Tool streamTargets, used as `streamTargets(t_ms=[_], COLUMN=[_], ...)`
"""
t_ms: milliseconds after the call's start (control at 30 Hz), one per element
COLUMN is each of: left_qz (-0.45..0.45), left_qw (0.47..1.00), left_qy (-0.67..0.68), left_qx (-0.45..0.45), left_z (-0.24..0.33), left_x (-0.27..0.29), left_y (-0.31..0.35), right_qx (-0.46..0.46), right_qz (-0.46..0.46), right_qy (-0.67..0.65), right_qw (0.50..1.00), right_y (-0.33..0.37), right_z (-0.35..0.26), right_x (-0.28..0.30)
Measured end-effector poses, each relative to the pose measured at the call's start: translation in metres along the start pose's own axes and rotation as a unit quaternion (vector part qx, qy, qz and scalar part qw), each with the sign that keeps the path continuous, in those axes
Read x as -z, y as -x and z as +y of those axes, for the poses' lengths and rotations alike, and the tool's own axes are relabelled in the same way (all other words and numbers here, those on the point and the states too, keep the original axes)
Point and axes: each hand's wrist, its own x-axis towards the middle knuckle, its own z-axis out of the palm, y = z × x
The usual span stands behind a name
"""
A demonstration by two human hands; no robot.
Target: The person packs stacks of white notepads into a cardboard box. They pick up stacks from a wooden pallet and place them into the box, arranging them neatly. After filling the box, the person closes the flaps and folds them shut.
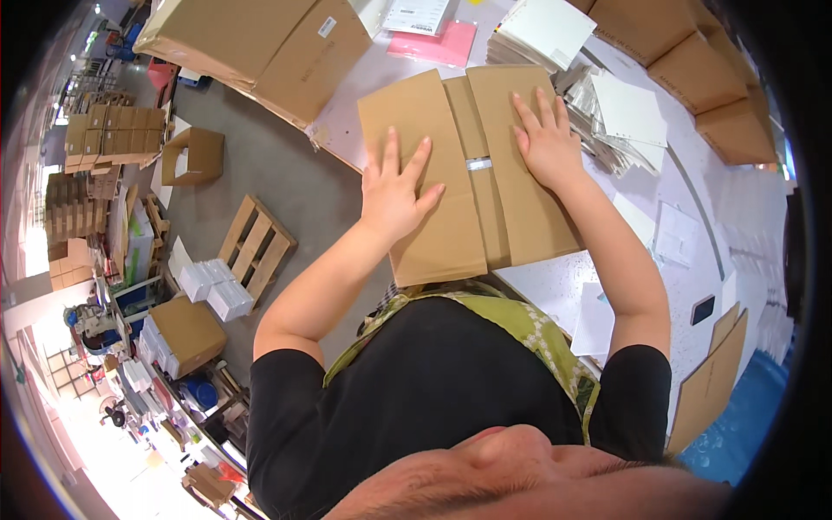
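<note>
In front of me on the table lies a brown cardboard box [459,217] with its two long top flaps folded inward. A strip of inner cardboard shows in the gap between the flaps, with a small pale patch near its middle. My left hand [394,191] presses flat on the left flap, fingers spread. On the right flap rests my right hand [550,143], its fingers also stretched out. Neither hand holds anything. What is inside the box is hidden.
A large carton [295,69] stands at the table's far left. Stacks of white cards [537,35] and loose white sheets [624,113] lie beyond my right hand, near a pink packet [438,43]. A phone [703,309] lies at the right. On the floor at left is a wooden pallet [257,247].
</note>
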Motion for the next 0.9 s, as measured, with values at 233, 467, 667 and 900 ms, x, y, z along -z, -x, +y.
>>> streamTargets(t_ms=[233, 467, 667, 900], left_qz=[-0.061, -0.069, -0.082, -0.093], left_qw=[0.991, 0.984, 0.976, 0.945], left_qy=[-0.084, -0.101, -0.084, -0.076], left_qx=[-0.081, -0.13, -0.184, -0.303], left_z=[0.004, 0.024, 0.013, -0.003], left_x=[0.018, 0.008, 0.01, 0.011], left_y=[-0.023, -0.051, -0.061, -0.08], right_qx=[-0.093, -0.139, -0.183, -0.259], right_qz=[-0.066, -0.045, -0.034, -0.055], right_qy=[-0.009, -0.001, -0.044, -0.111], right_qw=[0.993, 0.989, 0.982, 0.958], right_y=[0.0, 0.007, 0.021, 0.031], right_z=[-0.038, -0.065, -0.094, -0.113], right_x=[0.024, 0.009, 0.012, 0.018])
